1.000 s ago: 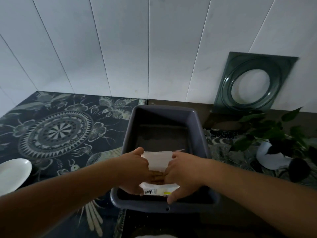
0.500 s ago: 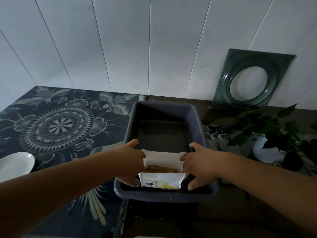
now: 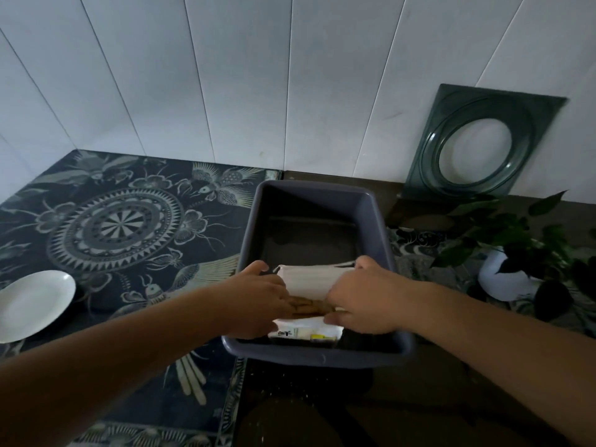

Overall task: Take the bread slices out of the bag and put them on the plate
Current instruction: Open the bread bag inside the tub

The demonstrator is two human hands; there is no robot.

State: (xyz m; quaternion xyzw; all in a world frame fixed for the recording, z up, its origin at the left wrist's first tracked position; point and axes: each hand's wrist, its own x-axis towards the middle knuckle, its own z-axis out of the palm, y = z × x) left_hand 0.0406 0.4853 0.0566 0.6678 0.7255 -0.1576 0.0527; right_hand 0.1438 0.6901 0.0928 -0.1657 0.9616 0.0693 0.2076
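Note:
A white bread bag [image 3: 309, 279] lies in the near end of a grey plastic tub [image 3: 314, 354]. Its mouth gapes, and brown bread slices [image 3: 309, 307] show inside. My left hand [image 3: 261, 300] grips the bag's left edge, with fingers reaching into the opening against the bread. My right hand [image 3: 362, 296] holds the bag's right edge. A white plate [image 3: 30, 304] sits at the far left on the patterned cloth, with nothing on it.
The tub's far half holds nothing. A potted plant [image 3: 516, 253] in a white pot stands to the right. A dark green square frame [image 3: 477, 146] leans on the white panelled wall. The patterned cloth [image 3: 113, 227] covers the left side of the table.
The hands pulled the bag's mouth apart, then moved closer together again. My left fingers now reach into the opening onto the bread.

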